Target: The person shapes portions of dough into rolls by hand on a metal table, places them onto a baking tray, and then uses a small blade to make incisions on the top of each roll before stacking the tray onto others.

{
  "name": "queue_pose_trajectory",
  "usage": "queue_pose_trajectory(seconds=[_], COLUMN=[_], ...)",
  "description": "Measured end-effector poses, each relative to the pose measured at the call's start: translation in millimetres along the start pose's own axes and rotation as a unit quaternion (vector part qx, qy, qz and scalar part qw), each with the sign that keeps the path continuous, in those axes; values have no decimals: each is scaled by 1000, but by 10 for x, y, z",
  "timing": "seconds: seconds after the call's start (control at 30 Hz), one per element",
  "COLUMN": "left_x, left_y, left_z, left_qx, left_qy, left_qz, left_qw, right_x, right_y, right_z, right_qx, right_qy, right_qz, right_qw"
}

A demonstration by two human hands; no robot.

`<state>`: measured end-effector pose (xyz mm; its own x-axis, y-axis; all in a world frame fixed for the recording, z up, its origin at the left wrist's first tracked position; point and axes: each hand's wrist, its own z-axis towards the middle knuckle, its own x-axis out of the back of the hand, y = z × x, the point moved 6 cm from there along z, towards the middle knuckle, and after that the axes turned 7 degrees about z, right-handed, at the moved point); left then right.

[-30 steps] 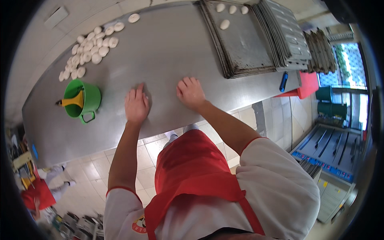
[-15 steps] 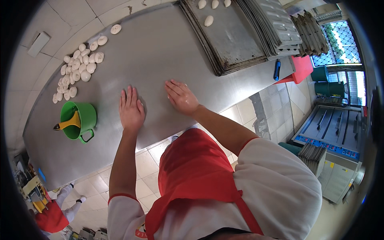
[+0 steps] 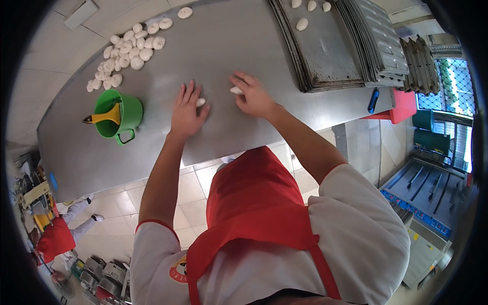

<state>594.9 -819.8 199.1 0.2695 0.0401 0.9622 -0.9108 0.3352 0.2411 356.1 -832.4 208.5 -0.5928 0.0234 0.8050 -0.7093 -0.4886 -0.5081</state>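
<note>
My left hand (image 3: pixel 186 111) lies flat on the steel table (image 3: pixel 229 46), fingers spread, pressing a small white dough piece (image 3: pixel 201 102) that shows at its right edge. My right hand (image 3: pixel 252 95) is curled over a second dough piece (image 3: pixel 236 90), which peeks out at its left side. Both hands sit side by side near the table's middle. A pile of several shaped dough balls (image 3: pixel 124 56) lies at the far left of the table.
A green cup (image 3: pixel 120 116) holding a yellow-handled tool stands left of my left hand. A stack of metal baking trays (image 3: pixel 325 56) with a few dough pieces lies at the right. A red tray (image 3: pixel 403 104) and blue pen sit beyond. Another person in red stands lower left.
Both hands have stayed on the table and shifted slightly as they roll. The dough pieces now show at the edges of the hands. The camera view has tilted.
</note>
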Motion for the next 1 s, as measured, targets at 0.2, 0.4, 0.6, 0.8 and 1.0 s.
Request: queue_pose_trajectory(seconds=[0.2, 0.4, 0.6, 0.8, 1.0], left_x=[236, 326, -246, -442, -421], left_y=[14, 1285, 2536, 3110, 2990], left_z=[138, 1437, 2894, 3716, 4279], left_qx=[92, 199, 207, 145, -95], left_qy=[-53, -28, -61, -89, -30], left_qz=[-164, -573, -632, -544, -92], left_qw=[981, 794, 745, 822, 991], right_x=[471, 2936, 2334, 2539, 2923], right_y=[416, 1395, 3441, 2852, 4061], right_z=[267, 756, 603, 528, 563], right_qx=[-161, -123, -365, -279, -300], right_qy=[-123, 424, 287, 275, 442], right_qz=[175, 317, 17, 362, 180], right_qw=[964, 840, 885, 846, 826])
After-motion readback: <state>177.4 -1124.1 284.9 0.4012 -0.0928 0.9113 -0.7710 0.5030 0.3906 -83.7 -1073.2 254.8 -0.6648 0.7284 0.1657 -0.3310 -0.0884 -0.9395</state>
